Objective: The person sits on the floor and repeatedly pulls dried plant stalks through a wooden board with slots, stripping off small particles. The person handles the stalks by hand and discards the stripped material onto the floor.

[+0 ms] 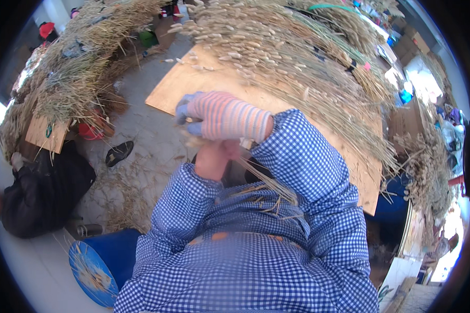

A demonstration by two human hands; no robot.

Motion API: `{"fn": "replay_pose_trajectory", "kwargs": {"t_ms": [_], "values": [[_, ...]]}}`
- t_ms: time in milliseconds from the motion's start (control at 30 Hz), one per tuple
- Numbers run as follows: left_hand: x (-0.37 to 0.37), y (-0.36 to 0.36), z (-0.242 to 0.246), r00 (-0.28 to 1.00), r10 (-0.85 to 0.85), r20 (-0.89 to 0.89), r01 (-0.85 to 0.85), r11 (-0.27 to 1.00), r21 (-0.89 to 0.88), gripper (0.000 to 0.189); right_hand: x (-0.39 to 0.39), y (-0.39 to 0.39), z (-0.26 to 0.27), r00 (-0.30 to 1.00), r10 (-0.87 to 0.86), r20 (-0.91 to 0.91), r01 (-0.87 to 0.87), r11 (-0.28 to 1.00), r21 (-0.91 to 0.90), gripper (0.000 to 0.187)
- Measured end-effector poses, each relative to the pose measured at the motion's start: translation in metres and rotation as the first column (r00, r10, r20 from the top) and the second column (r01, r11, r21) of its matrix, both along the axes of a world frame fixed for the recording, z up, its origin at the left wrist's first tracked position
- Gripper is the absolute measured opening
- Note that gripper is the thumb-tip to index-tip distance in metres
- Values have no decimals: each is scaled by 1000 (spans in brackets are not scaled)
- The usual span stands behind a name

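Observation:
My left hand (215, 156), bare at the wrist and partly hidden, is closed around a small bunch of dried bunny-tail grass stems (272, 184). The cut ends slant down to the right across my checked apron. Pale, blurred seed heads (192, 139) poke out on the far left of that fist. Just above it is my right hand (225, 115), in a pink and grey striped knit glove with blue-grey fingertips. Its fingers curl over the seed heads and are smeared by motion; whether they grip anything is unclear. A spread layer of bunny-tail grass (258, 54) lies on the wooden board (172, 88) ahead.
Heaped dried grass (74, 78) covers a table at the left, with a person in dark clothing (47, 191) beside it. A blue drum (102, 266) lies on its side at lower left. A black shoe (119, 153) and loose straw (127, 195) are on the floor.

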State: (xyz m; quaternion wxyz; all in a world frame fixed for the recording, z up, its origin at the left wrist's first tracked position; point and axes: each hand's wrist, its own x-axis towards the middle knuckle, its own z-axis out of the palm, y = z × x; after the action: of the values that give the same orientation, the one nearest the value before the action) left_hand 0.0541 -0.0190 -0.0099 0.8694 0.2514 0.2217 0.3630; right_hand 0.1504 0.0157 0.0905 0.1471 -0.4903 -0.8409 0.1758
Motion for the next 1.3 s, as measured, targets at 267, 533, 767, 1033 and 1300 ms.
{"fn": "replay_pose_trajectory", "kwargs": {"t_ms": [267, 533, 767, 1033, 1300], "values": [[-8, 12, 5, 986, 165, 22, -165, 985, 38, 53, 39, -61, -46, 801, -466, -375, 313, 861, -400, 43], [-16, 24, -8, 988, 109, 109, -112, 994, 19, 54, 83, -173, -104, 809, -521, -270, 391, 822, -414, 28], [-22, 19, -56, 992, 38, 117, -30, 997, -69, 55, 164, -290, -119, 669, -743, -3, 668, 603, -436, 33], [-17, 16, -85, 997, 18, 77, -5, 986, -167, 55, 246, -421, -134, 249, -945, 212, 967, 253, -6, 41], [-35, 25, -107, 999, 37, 7, -35, 986, -163, 53, 302, -441, -121, 287, -853, 435, 911, 383, 150, 41]]}}
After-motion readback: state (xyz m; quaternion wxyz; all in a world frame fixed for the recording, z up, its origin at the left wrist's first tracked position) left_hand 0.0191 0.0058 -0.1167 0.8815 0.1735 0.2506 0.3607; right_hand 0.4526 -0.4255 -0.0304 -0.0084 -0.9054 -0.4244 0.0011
